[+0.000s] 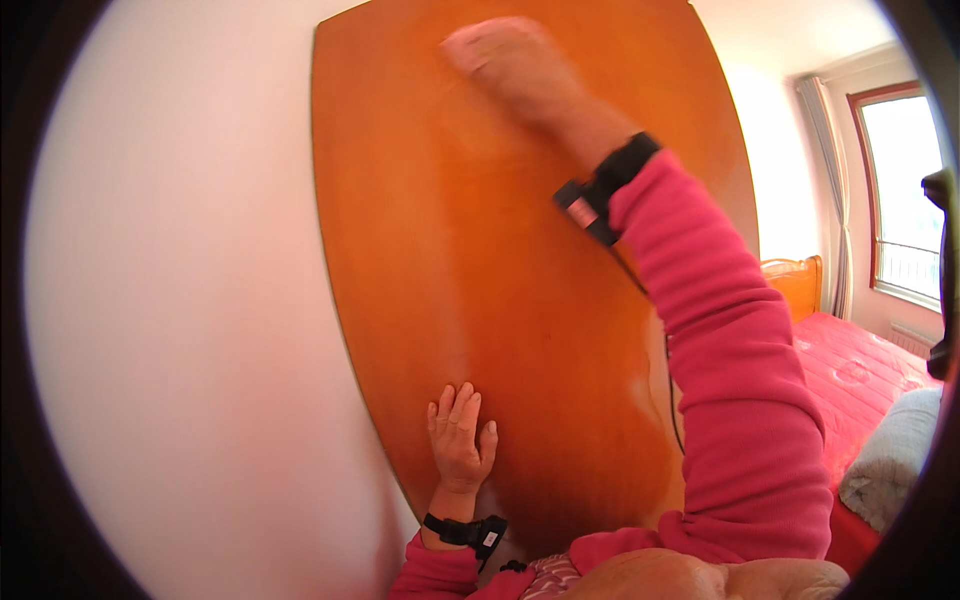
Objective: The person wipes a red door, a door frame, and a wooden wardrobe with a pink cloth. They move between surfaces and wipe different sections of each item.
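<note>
A tall orange-brown wooden panel [495, 285] stands before me against a white wall. My right hand [525, 79] is raised near the panel's top, slightly blurred, and is closed on a pink cloth [491, 37] pressed to the wood. Lower down, my left hand [457, 442] lies flat on the panel with its fingers apart and holds nothing. Each wrist wears a black strap with a small device.
At the right stands a bed with a red-pink cover [855, 375], a wooden headboard [802, 285] and a rolled grey blanket [896, 457]. Behind it are a grey curtain [832, 180] and a window [904, 180]. A black cable [673, 397] hangs beside my right arm.
</note>
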Tool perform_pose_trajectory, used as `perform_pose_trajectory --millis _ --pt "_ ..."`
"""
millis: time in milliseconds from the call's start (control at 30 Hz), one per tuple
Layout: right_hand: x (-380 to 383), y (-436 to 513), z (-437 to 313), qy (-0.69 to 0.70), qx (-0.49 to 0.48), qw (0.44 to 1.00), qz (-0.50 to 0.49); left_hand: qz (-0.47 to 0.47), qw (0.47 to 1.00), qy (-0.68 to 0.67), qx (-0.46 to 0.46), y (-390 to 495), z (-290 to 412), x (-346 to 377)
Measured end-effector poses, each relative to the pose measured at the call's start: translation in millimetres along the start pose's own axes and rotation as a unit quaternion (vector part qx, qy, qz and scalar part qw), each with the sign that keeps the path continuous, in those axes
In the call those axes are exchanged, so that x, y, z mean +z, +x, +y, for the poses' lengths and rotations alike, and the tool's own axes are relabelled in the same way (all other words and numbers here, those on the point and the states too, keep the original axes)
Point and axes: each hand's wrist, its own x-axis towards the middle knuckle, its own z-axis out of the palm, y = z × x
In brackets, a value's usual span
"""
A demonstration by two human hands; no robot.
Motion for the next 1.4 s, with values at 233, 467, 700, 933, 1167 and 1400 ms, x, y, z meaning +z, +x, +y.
perform_pose_trajectory --millis 233,467,700,933,1167,1400 --pt "-59.0 -91.9 156.4 -0.312 0.167 0.932 -0.078 0.004 1.000 -0.014 -0.016 -7.5 -19.6 2.2" --pt "-27.5 -111.2 211.3 -0.352 0.419 0.834 -0.067 -0.017 0.999 -0.035 -0.015 -37.0 -8.1 21.4" --pt "-16.0 -67.6 158.4 -0.226 0.271 0.936 0.003 -0.035 0.998 -0.042 0.022 -68.4 72.4 57.2" --pt "37.6 -54.5 8.6 -0.034 -0.021 0.990 0.137 -0.026 0.999 -0.036 -0.003 -115.9 169.0 86.7" --pt "-36.0 -94.5 29.8 -0.183 0.123 0.975 -0.010 -0.039 0.999 -0.033 -0.009 -120.0 160.8 85.2" --pt "-41.4 -118.9 126.1 -0.298 0.245 0.909 0.157 -0.049 0.998 -0.039 0.001 -114.2 144.5 80.8"
